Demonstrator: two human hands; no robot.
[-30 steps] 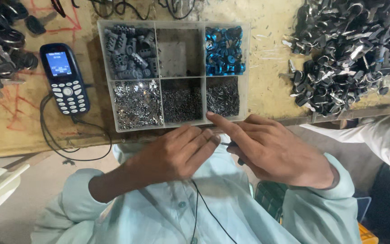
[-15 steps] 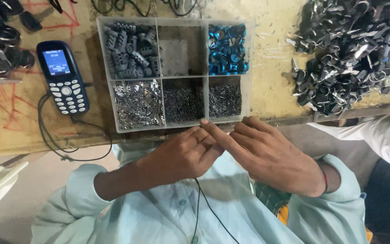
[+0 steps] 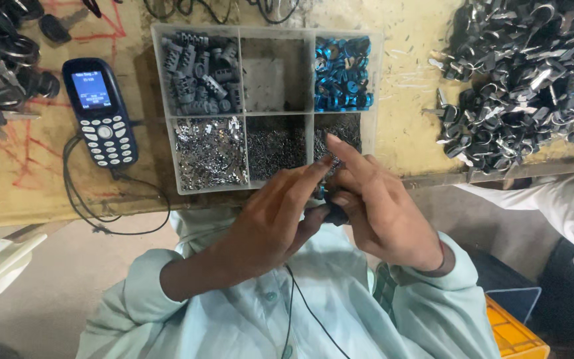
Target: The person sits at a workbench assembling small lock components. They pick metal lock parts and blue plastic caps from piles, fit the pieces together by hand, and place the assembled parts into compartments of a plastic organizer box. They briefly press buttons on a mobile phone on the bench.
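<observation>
My left hand point(image 3: 267, 223) and my right hand point(image 3: 383, 209) meet just below the bench edge, both closed around a small black part point(image 3: 332, 211) between the fingertips. My right index finger sticks out over the near right compartment of a clear divided parts box point(image 3: 165, 119). The box holds grey ribbed pieces point(image 3: 200, 73), blue rings point(image 3: 341, 73), shiny metal clips point(image 3: 210, 151) and fine dark screws point(image 3: 275, 143). One far compartment is bare.
A dark blue keypad phone point(image 3: 99, 112) with a black cable point(image 3: 94, 216) lies left of the box. Heaps of black and metal parts sit at the right point(image 3: 519, 80) and far left point(image 3: 1, 60). A white-sleeved person point(image 3: 566, 206) and an orange crate point(image 3: 509, 329) are at the right.
Both hands have risen toward the box and closed tighter around the small black part. The right index finger now reaches over the near right compartment.
</observation>
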